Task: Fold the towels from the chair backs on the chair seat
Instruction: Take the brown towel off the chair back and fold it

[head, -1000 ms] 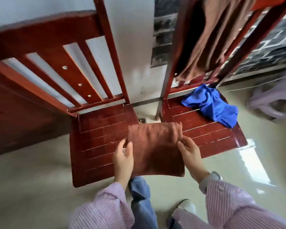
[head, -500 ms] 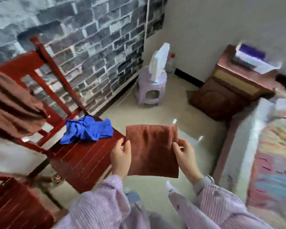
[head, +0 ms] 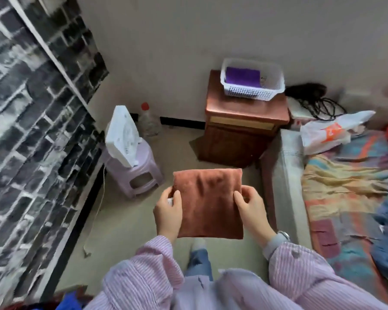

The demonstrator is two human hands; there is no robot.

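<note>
A folded brown towel [head: 208, 202] hangs flat in the air in front of me, over the floor. My left hand [head: 168, 212] grips its left edge, thumb on top. My right hand [head: 252, 209] grips its right edge the same way. A sliver of the red chair [head: 31, 306] and the blue towel [head: 71, 300] shows at the bottom left corner. The chair backs are out of view.
Ahead stands a brown bedside cabinet [head: 244, 128] with a white basket [head: 252, 90] holding a purple cloth [head: 242, 78]. A lilac stool [head: 137, 171] with a white device is to the left, a bottle [head: 149, 124] behind it. A bed [head: 349, 189] fills the right.
I have turned right, away from the chairs, carrying the folded brown towel off the seat. The chairs have slid out of view and the cabinet with the basket now lies ahead.
</note>
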